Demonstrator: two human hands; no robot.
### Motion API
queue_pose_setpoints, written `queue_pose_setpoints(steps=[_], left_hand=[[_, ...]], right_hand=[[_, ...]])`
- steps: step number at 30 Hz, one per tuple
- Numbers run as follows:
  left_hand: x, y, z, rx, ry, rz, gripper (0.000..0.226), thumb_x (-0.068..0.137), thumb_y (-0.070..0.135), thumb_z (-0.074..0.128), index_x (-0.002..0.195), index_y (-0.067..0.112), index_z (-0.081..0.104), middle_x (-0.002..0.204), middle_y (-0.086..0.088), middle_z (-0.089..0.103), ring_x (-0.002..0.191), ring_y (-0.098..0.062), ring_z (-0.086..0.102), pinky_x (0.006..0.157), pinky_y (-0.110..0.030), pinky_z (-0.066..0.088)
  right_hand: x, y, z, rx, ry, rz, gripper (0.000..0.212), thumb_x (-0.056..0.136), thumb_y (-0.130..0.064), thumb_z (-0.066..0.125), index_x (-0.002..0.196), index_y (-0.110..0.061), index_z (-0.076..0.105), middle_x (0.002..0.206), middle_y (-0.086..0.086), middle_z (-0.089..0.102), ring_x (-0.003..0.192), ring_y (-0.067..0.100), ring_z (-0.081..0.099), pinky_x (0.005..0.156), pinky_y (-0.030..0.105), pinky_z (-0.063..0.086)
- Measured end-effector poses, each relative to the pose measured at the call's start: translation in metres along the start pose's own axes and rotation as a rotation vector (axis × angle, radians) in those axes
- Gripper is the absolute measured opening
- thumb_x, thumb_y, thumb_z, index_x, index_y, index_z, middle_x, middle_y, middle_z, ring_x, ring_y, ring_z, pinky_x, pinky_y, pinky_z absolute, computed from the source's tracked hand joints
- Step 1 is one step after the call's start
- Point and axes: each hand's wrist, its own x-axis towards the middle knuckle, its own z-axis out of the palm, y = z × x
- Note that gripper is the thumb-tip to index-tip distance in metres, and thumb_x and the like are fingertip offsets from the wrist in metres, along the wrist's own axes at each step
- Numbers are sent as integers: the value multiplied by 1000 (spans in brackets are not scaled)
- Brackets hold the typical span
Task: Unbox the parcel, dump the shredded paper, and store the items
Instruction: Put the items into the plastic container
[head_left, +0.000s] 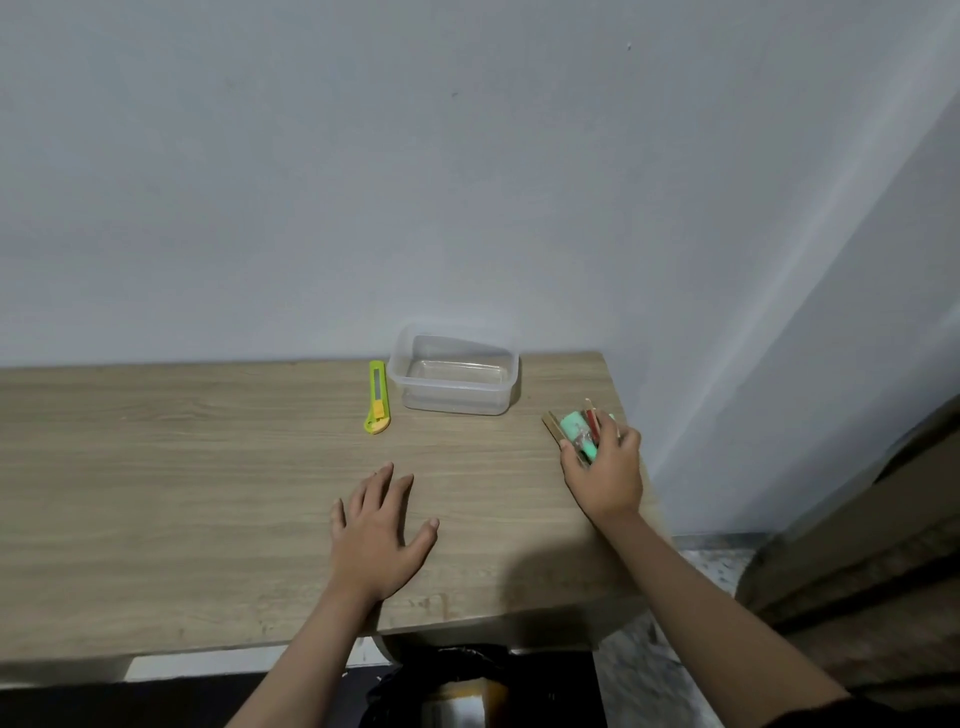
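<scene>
A wooden surface (208, 467) stands against a pale wall. The right hand (605, 475) has its grip closed around a bundle of small items (579, 431), wooden sticks and something mint green, near the right edge. The left hand (382, 525) lies flat and open on the surface, holding nothing. Further out, a clear tub (501, 408) stands empty by the wall, with a green cutter (377, 397) just beside it. No parcel is on the surface, so I judge the storing step is in hand. The next move needs the bundle carried left over the tub rim and released inside.
</scene>
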Motion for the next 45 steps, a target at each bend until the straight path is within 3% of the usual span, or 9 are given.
queue_pose_setpoints(steps=[4, 12, 20, 24, 26, 31, 37, 42, 45], left_hand=[[-1, 0, -1, -1, -7, -1, 73, 73, 71, 31, 136, 34, 39, 153, 7, 28, 141, -18, 25, 113, -56, 17], [-1, 1, -1, -9, -13, -7, 73, 72, 70, 32, 136, 34, 40, 153, 7, 29, 141, -19, 25, 113, -56, 16], [-2, 1, -3, -6, -22, -8, 72, 73, 70, 32, 137, 35, 38, 154, 9, 26, 141, -19, 24, 113, -54, 16], [-1, 2, -2, 7, -35, -19, 71, 74, 69, 34, 137, 36, 37, 154, 9, 25, 141, -19, 24, 113, -54, 17], [0, 2, -2, 1, -22, -23, 71, 73, 69, 38, 136, 36, 40, 154, 9, 28, 141, -20, 27, 111, -55, 19], [0, 1, -2, 4, -24, -22, 70, 74, 69, 38, 136, 37, 38, 154, 10, 25, 141, -19, 25, 112, -53, 18], [1, 0, -1, -6, -25, -39, 68, 74, 68, 40, 135, 38, 37, 155, 12, 23, 142, -18, 24, 113, -52, 16], [1, 0, -1, 1, -55, -50, 69, 76, 69, 36, 138, 40, 31, 157, 14, 15, 144, -15, 16, 115, -51, 11], [2, 1, -2, -5, -58, -55, 70, 76, 69, 37, 139, 40, 30, 157, 14, 13, 145, -15, 14, 115, -50, 9]], right_hand=[[1, 0, -3, -110, 4, 61, 61, 79, -46, 62, 130, -19, 44, 113, 18, 49, 106, 35, 47, 103, 52, 34], [-4, -9, -6, -75, -50, -119, 62, 75, -29, 71, 130, -17, 46, 117, 13, 42, 92, 32, 58, 73, 39, 53], [12, -46, -15, 244, -63, -55, 60, 69, -17, 76, 123, -27, 52, 111, -1, 41, 86, 15, 57, 76, 20, 42], [30, -79, -19, 369, 18, -133, 60, 64, -17, 80, 119, -24, 56, 112, 1, 47, 85, 2, 49, 74, -4, 32], [41, -97, -20, 419, 31, -171, 60, 63, -17, 82, 116, -26, 56, 110, 0, 48, 83, -6, 49, 74, -7, 32], [67, -139, -16, 475, -27, -242, 60, 64, -17, 80, 116, -31, 55, 111, -3, 46, 88, -17, 48, 77, -7, 33], [78, -161, 14, 460, -163, -314, 60, 65, -20, 79, 118, -34, 53, 113, -2, 46, 90, -13, 49, 75, -6, 34], [94, -185, 43, 354, -380, -414, 61, 61, -20, 82, 115, -29, 57, 110, 2, 51, 88, 1, 50, 77, 3, 34], [110, -190, 59, 267, -549, -381, 60, 58, -19, 85, 112, -26, 59, 110, 1, 57, 96, 13, 54, 81, 20, 40]])
